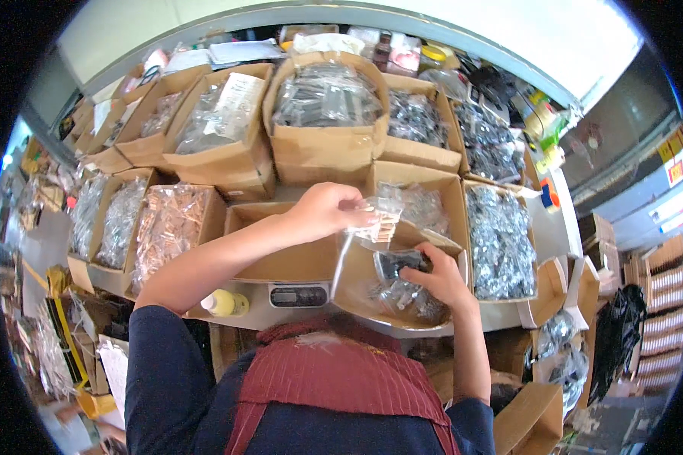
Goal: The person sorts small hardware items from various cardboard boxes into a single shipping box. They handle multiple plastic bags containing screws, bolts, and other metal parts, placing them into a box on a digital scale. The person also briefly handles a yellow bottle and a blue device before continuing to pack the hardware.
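Observation:
My left hand is raised over the middle box and pinches a small clear bag of light-coloured small parts by its top. My right hand is lower and grips a dark packet of small metal parts. Below that hand lies a large clear plastic bag holding more packets of dark metal parts. Both hands work above a digital scale at the bench's front edge.
Open cardboard boxes of bagged metal hardware crowd the bench, such as a tall one at the back, one with copper-coloured parts on the left and one with silvery bags on the right. A yellow bottle lies beside the scale.

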A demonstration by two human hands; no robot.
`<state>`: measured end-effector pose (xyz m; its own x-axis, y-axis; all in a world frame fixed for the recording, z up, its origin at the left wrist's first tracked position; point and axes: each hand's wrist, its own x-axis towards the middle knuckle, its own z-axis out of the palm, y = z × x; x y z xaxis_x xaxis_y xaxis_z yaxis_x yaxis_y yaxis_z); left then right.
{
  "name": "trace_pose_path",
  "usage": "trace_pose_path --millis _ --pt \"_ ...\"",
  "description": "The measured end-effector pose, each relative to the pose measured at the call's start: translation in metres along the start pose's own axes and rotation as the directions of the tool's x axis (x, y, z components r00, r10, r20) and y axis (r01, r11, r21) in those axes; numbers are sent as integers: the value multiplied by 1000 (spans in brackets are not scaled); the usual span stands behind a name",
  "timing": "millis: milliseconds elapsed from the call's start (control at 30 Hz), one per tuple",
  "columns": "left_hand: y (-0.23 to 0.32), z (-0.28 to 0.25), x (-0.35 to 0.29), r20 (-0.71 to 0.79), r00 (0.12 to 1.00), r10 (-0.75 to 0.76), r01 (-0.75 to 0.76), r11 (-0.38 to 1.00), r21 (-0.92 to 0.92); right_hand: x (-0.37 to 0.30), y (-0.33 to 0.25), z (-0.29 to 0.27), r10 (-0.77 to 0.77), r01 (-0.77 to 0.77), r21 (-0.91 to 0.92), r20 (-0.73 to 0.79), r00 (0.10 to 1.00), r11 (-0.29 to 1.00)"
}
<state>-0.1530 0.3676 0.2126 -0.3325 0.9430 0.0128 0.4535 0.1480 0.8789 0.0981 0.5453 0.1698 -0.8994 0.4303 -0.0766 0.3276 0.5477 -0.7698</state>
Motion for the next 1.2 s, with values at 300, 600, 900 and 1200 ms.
trace_pose_path --millis 300,600,900,1200 --pt "-20 -103 -81 -171 886 -430 207 699 -684 -3 3 -1 40 -65 147 162 986 987" --pt "-65 -179 -229 -607 468 -642 26 697 -717 13 9 -5 75 -138 210 282 957 968" --pt "-133 -169 -304 -630 392 -671 396 741 -543 12 2 -5 80 -160 232 323 943 959" --pt "-112 -171 -306 -640 349 -685 198 721 -664 8 -4 -4 80 -144 212 287 955 967"
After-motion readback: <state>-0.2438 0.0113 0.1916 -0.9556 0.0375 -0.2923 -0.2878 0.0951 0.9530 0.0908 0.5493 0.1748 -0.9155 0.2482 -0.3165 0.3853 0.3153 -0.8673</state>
